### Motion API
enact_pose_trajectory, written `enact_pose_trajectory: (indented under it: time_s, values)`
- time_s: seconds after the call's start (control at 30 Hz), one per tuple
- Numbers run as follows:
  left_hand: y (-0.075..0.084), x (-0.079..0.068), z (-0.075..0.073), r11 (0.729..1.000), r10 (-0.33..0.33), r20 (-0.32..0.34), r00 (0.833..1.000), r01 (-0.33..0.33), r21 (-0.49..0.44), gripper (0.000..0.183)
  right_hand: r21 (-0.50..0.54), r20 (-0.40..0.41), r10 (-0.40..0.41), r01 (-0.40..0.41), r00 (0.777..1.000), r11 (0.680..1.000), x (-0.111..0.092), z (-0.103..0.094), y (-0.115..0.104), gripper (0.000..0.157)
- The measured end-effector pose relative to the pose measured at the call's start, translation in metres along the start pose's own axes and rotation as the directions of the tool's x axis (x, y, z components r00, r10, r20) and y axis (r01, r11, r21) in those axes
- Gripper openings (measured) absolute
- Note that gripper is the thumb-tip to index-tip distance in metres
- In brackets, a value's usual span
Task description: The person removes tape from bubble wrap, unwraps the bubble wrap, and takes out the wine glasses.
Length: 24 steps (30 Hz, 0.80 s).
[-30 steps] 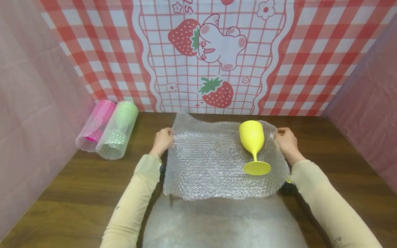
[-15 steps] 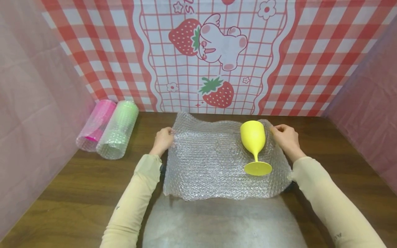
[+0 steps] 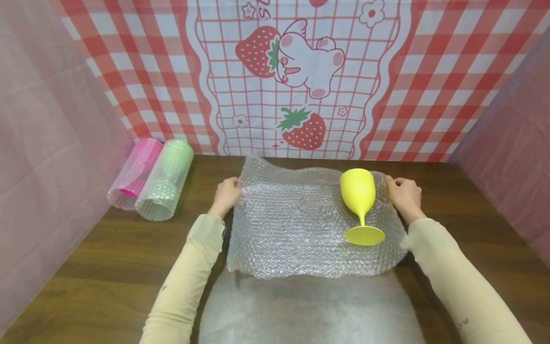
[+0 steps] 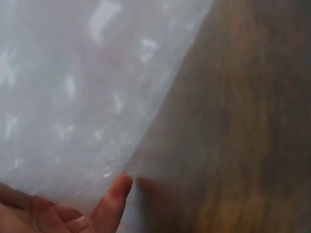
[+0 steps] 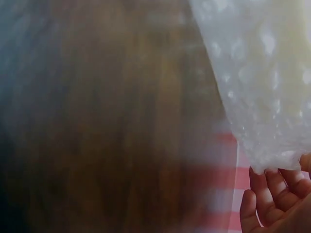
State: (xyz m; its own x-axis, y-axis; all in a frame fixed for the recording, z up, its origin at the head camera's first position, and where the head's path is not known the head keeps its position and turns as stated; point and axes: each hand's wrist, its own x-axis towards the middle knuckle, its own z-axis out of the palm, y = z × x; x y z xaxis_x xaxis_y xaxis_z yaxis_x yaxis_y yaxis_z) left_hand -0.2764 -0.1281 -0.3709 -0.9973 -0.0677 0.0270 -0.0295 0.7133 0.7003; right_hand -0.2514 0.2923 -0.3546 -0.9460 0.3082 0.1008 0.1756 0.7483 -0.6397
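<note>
A sheet of clear bubble wrap (image 3: 279, 224) lies spread out in front of me, its far edge curling up. On its right part a yellow plastic goblet (image 3: 357, 191) lies on its side, bowl away from me and foot towards me. My left hand (image 3: 227, 196) holds the sheet's left edge near the far corner; in the left wrist view one finger (image 4: 115, 196) shows against the film. At the far right corner, my right hand (image 3: 406, 197) pinches the wrap beside the goblet's bowl. The right wrist view shows curled fingers (image 5: 277, 194) at that lifted corner.
Two bubble-wrapped rolls, one pink (image 3: 137, 167) and one green (image 3: 167, 177), lie side by side at the left back of the brown wooden table (image 3: 99, 267). A grey rounded surface (image 3: 309, 310) is nearest me. A red checked cloth (image 3: 434, 86) hangs behind.
My right hand first shifted its hold slightly inward, then moved right with the wrap's corner. The goblet has slid a little to the right. My left hand has stayed in place.
</note>
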Motion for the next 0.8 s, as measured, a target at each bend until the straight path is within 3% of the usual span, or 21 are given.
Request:
enact_pose_trajectory:
  time_s: [0.5, 0.8]
  values:
    - [-0.004, -0.001, 0.002, 1.000, -0.014, 0.009, 1.000, 0.014, -0.012, 0.032, -0.088, 0.029, 0.085, -0.082, 0.996, 0.993, 0.007, -0.001, 0.011, 0.052]
    - [-0.003, 0.000, 0.002, 1.000, -0.009, 0.011, 1.000, 0.009, -0.016, 0.035, 0.043, -0.031, 0.032, -0.030, 0.999, 0.999, 0.011, 0.001, 0.013, 0.030]
